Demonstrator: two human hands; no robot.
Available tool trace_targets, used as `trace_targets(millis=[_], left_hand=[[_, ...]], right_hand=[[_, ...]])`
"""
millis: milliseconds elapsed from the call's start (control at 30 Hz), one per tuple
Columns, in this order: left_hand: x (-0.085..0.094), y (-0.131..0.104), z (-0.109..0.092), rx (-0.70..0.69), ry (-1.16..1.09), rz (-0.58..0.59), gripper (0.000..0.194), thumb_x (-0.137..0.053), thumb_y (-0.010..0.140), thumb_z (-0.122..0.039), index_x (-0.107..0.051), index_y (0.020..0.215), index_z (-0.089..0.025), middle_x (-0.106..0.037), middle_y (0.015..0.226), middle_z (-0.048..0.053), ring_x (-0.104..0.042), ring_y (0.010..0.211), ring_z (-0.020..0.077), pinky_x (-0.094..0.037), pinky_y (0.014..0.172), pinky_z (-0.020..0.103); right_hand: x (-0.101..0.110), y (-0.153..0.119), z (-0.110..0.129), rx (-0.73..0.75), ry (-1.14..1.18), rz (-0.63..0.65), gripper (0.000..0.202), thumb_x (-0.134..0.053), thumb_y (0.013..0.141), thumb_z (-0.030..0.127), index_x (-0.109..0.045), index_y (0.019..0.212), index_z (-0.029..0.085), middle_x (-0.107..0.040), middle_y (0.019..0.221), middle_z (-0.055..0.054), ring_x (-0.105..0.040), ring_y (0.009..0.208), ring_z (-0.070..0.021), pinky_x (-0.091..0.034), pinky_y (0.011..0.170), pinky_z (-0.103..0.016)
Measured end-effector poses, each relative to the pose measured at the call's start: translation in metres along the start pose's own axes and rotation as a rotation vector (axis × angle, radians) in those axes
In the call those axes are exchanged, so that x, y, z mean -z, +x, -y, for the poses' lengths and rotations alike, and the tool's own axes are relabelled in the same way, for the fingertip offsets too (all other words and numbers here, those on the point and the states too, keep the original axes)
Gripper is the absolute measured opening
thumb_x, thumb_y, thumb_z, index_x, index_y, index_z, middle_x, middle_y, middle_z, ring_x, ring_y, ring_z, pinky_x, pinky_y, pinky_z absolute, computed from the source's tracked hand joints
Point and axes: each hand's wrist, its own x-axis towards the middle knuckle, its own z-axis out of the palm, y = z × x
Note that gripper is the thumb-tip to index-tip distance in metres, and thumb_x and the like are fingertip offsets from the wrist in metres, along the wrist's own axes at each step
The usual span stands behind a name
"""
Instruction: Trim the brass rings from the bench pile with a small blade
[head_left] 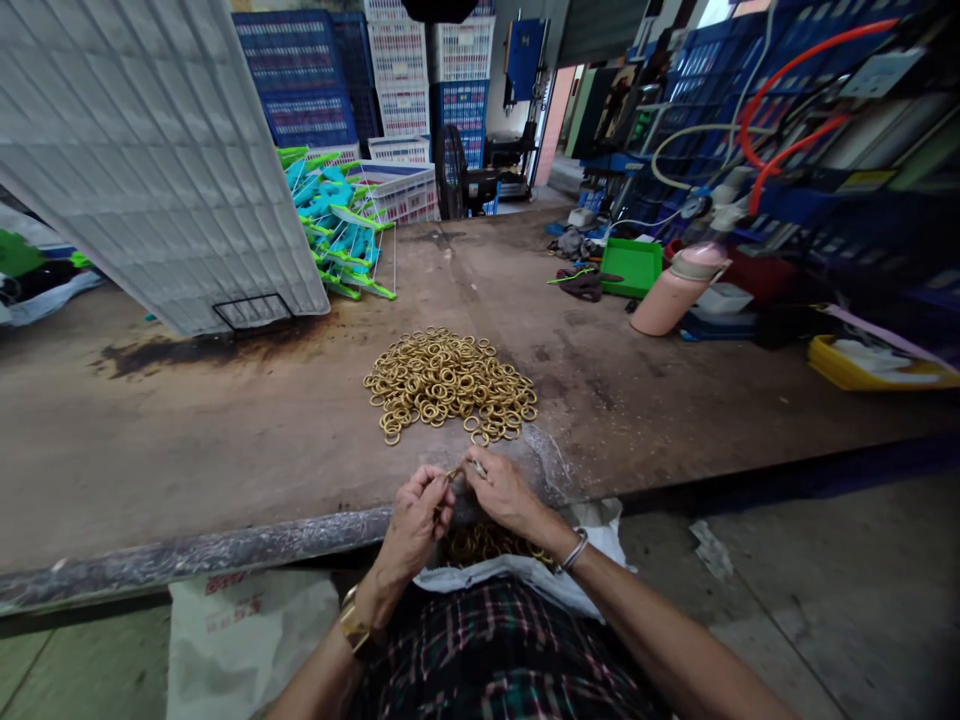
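Just past the table's front edge, my left hand is closed in a pinch on a small brass-coloured ring, mostly covered by the fingers. Right beside it, my right hand is also closed, its fingertips close to that ring. A small pale, shiny thing shows at the right fingers, too small to name. Beyond both hands lies a heap of brass-coloured rings on the table. Below them, an open white sack at my lap has more rings in it, partly hidden by my hands.
A brown worktable spreads ahead. At left stands a tall ribbed white panel near blue and green plastic frames. To the right are a pink bottle, a green tray and a yellow tray. Stacked crates stand behind.
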Motion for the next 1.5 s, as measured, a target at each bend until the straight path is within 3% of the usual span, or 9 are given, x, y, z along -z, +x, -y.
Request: trace_targets(millis=[233, 433, 633, 767, 900, 1100, 1367, 1500], left_hand=[[0.002, 0.0, 0.003, -0.019, 0.067, -0.045, 0.032, -0.057, 0.072, -0.048, -0.045, 0.078, -0.018, -0.049, 0.058, -0.006, -0.038, 0.039, 0.0034, -0.022, 0.034, 0.013], [0.001, -0.002, 0.003, -0.043, 0.162, -0.083, 0.033, -0.055, 0.072, -0.05, -0.046, 0.075, -0.018, -0.049, 0.054, -0.007, -0.036, 0.037, 0.004, -0.022, 0.034, 0.015], [0.001, -0.004, 0.001, -0.161, 0.24, -0.113, 0.032, -0.057, 0.07, -0.048, -0.047, 0.067, -0.018, -0.048, 0.051, -0.006, -0.037, 0.038, 0.0047, -0.027, 0.038, 0.017], [-0.003, -0.017, -0.007, -0.174, 0.27, -0.043, 0.032, -0.059, 0.071, -0.047, -0.047, 0.065, -0.017, -0.047, 0.049, -0.006, -0.038, 0.039, 0.0045, -0.028, 0.038, 0.017], [-0.007, -0.026, -0.014, -0.039, 0.039, 0.088, 0.03, -0.059, 0.073, -0.044, -0.045, 0.068, -0.018, -0.048, 0.052, -0.006, -0.036, 0.037, 0.0036, -0.023, 0.034, 0.015], [0.009, -0.013, -0.006, 0.08, -0.322, 0.007, 0.027, -0.063, 0.072, -0.037, -0.047, 0.073, -0.016, -0.059, 0.072, 0.001, -0.042, 0.044, 0.0032, -0.024, 0.034, 0.013], [0.021, -0.009, -0.003, 0.188, -0.523, -0.001, 0.023, -0.067, 0.066, -0.021, -0.056, 0.085, -0.015, -0.057, 0.064, 0.0, -0.046, 0.045, 0.0056, -0.026, 0.035, 0.013], [0.027, -0.003, -0.002, 0.236, -0.616, -0.032, 0.013, -0.066, 0.066, -0.017, -0.057, 0.071, -0.011, -0.058, 0.067, 0.004, -0.051, 0.052, 0.0072, -0.028, 0.036, 0.013]], right_hand=[[-0.005, -0.01, 0.0, 0.147, -0.403, 0.112, 0.02, -0.042, 0.076, 0.013, -0.055, 0.09, 0.016, -0.061, 0.07, -0.003, -0.049, 0.059, -0.0131, -0.023, 0.055, -0.024], [-0.005, -0.009, 0.007, 0.1, -0.497, 0.153, 0.025, -0.041, 0.076, 0.012, -0.053, 0.097, 0.016, -0.063, 0.077, -0.005, -0.052, 0.064, -0.0146, -0.024, 0.056, -0.025], [-0.004, -0.009, 0.014, 0.074, -0.526, 0.225, 0.026, -0.04, 0.074, 0.011, -0.052, 0.097, 0.014, -0.063, 0.076, -0.006, -0.055, 0.065, -0.0151, -0.026, 0.056, -0.025], [-0.002, -0.001, 0.007, 0.028, -0.579, 0.226, 0.024, -0.039, 0.077, 0.013, -0.052, 0.097, 0.013, -0.063, 0.074, -0.006, -0.055, 0.064, -0.0146, -0.027, 0.055, -0.024], [0.001, 0.011, -0.002, -0.034, -0.659, 0.124, 0.025, -0.038, 0.078, 0.011, -0.051, 0.099, 0.014, -0.064, 0.077, -0.007, -0.057, 0.067, -0.0147, -0.03, 0.056, -0.024], [0.013, 0.034, 0.003, -0.1, -0.77, -0.06, 0.021, -0.04, 0.082, 0.017, -0.049, 0.101, 0.018, -0.065, 0.09, -0.009, -0.061, 0.079, -0.0178, -0.037, 0.063, -0.024], [0.013, 0.059, 0.011, -0.187, -0.854, 0.023, 0.022, -0.039, 0.084, 0.019, -0.052, 0.102, 0.015, -0.067, 0.083, -0.013, -0.064, 0.078, -0.0251, -0.043, 0.062, -0.03], [0.013, 0.061, 0.005, -0.167, -0.84, 0.018, 0.024, -0.04, 0.084, 0.021, -0.05, 0.103, 0.011, -0.067, 0.083, -0.016, -0.064, 0.08, -0.0251, -0.044, 0.064, -0.03]])
